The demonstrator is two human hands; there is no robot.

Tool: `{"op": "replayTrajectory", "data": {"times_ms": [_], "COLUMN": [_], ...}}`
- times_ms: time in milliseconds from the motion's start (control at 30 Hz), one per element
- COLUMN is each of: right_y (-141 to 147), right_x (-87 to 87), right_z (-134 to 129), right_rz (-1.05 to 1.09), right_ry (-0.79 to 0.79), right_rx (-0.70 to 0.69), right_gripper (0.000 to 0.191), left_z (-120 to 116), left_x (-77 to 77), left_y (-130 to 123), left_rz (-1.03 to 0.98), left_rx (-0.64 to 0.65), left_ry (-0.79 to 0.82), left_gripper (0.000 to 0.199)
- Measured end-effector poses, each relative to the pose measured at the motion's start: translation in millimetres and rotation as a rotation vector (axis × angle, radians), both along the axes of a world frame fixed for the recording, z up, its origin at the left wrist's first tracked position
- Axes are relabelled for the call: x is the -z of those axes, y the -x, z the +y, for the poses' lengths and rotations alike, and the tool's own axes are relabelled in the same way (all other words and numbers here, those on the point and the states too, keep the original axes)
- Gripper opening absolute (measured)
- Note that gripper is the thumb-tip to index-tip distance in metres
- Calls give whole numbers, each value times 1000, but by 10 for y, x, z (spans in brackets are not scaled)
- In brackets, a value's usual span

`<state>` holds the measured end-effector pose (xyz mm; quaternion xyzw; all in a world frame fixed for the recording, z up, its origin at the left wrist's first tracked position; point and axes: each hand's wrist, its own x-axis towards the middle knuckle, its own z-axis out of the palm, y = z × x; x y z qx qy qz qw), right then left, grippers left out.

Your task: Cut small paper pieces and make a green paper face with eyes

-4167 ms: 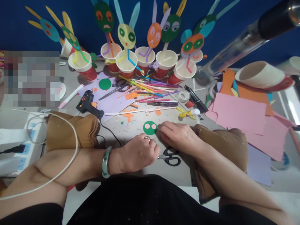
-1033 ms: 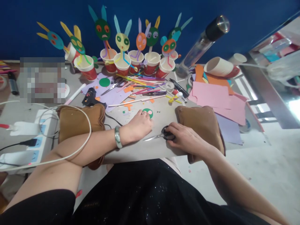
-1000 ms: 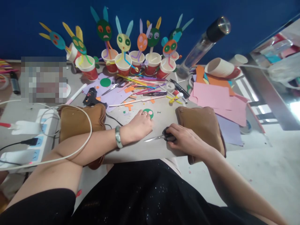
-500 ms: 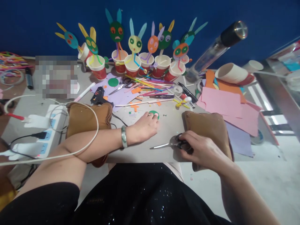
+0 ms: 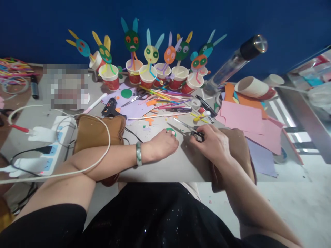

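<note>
My left hand [image 5: 162,144], a jade-coloured bangle on its wrist, rests on the table with curled fingers closed at a small green paper circle [image 5: 171,130]. A pink patch shows on the circle, and the fingers hide part of it. In my right hand [image 5: 213,142] is a pair of scissors [image 5: 184,124] with black handles. Their blades are spread apart and point left, just above and right of the green circle. My right forearm passes over the right brown cushion [image 5: 234,146]; my left forearm lies across the left brown cushion [image 5: 99,132].
Several paper cups [image 5: 110,77] with paper animal heads line the blue wall. A glue gun [image 5: 110,107], second scissors [image 5: 133,98] and coloured sticks [image 5: 168,97] lie ahead. Pink paper [image 5: 243,117] is at right, a power strip [image 5: 55,144] and looping white cable [image 5: 108,137] at left.
My right hand has lifted and moved forward with the scissors, whose blades have gone from closed to spread. My left hand stays by the green circle. The view has shifted slightly.
</note>
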<state>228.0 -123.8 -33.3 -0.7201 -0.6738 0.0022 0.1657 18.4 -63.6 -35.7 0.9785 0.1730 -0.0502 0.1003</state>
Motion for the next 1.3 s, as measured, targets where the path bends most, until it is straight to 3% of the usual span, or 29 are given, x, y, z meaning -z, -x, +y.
{"op": "replayTrajectory", "data": {"times_ms": [167,333,500,600,733,933,1100,1300], "right_y": [195,428,790,946,924,569,264,22], "right_x": [-74,-213,-171,-110,-86,-111,-124,-234], "right_z": [383,821,1043,1011,840,489,239,191], "right_rz": [135,302,519,652,654,586,439,234], "right_ry": [71,280,376,386,317,173,145,155], "right_rx": [-152,-331,-509,-586,-650,-576,-500,-540], "right_gripper": [15,16,15,19,17,15,13,16], "left_z": [-18,-44,-65,-67,-66,-55,-54,-72], "left_x": [75,159,158,94,64,159,135,92], "left_y": [-16,-39,-30,-12,-18,-47,0,28], "left_rz": [-57,-62,-20,-17,-27,-102,-42,-15], "left_rx": [-4,21,-14,7,8,9,8,-17], "left_ry": [-57,-120,-88,-92,-147,-71,27,29], "left_gripper": [25,26,32,30,29,22,27,30]}}
